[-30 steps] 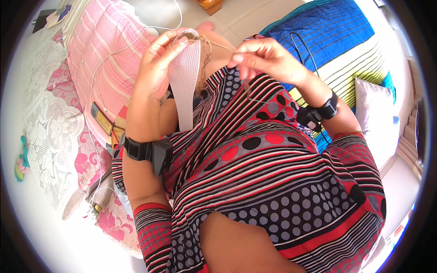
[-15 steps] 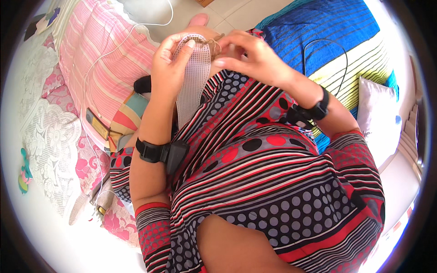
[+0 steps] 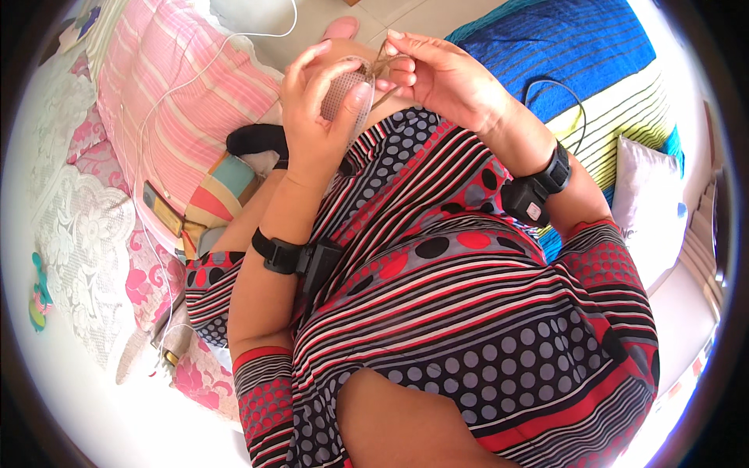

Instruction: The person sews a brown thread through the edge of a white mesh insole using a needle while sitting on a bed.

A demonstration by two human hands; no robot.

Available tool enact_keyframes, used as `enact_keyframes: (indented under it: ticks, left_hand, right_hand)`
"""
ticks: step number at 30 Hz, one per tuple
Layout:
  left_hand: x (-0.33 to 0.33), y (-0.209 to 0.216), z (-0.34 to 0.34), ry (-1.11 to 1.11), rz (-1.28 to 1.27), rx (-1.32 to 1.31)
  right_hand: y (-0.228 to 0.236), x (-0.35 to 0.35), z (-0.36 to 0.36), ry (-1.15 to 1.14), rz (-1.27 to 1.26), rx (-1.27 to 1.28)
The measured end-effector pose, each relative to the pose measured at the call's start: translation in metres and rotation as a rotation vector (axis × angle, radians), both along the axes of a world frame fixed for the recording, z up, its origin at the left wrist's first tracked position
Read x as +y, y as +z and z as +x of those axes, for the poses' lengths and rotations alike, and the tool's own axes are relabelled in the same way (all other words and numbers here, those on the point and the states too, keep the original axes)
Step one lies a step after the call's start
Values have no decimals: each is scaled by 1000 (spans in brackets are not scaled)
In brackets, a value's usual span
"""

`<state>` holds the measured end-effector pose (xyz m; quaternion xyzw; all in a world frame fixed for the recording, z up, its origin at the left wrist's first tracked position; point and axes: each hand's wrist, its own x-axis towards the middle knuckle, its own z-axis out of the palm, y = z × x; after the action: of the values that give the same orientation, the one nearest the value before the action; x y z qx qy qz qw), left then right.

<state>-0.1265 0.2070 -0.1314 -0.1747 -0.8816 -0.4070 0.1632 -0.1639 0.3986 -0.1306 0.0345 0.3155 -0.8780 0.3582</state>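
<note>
My left hand (image 3: 316,129) is closed round a pale plastic mesh canvas (image 3: 343,95), its thumb on the near side and its fingers curled over the far side. Brown yarn (image 3: 380,66) is worked into the canvas at its upper edge and hangs there in loose loops. My right hand (image 3: 460,86), just right of the canvas, pinches a strand of this yarn between thumb and fingers. Whether a needle is in that pinch is too small to tell. Black straps with small boxes sit on both forearms.
A pink striped cloth (image 3: 187,86) covers the seat at left, with a white cable (image 3: 160,101) across it. There lie a dark phone-like object (image 3: 163,207) and a patterned pouch (image 3: 226,189). To the right are a blue striped towel (image 3: 562,54), a black cord (image 3: 581,109) and a pale cushion (image 3: 646,183).
My right hand has turned and risen, drawing the yarn up from the canvas. My left hand has shifted right, its fingers more spread, and the canvas is now tilted and mostly behind them.
</note>
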Motion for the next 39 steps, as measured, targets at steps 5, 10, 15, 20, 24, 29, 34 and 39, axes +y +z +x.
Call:
enact_keyframes:
  ticks: [5,10,15,20,24,29,34,39]
  left_hand:
    - [0,-2,-5,-40,-33,-6]
    - [5,-1,-6,-29,-75,40]
    - [4,1,-5,-21,-82,-6]
    - [5,2,-1,15,-85,9]
    - [5,4,-2,19,-171,81]
    - [7,5,-11,-85,-110,116]
    - [15,0,-17,-62,-126,154]
    - [17,-6,-20,-46,-72,263]
  right_hand:
    - [10,6,1,107,-194,-246]
    - [31,17,14,103,-126,-408]
    - [62,32,24,146,-164,-319]
    - [80,39,24,224,250,80]
    - [91,48,18,152,412,303]
    - [118,78,6,21,43,363]
    - [131,89,-2,-177,-326,583]
    - [139,97,-37,-222,27,811]
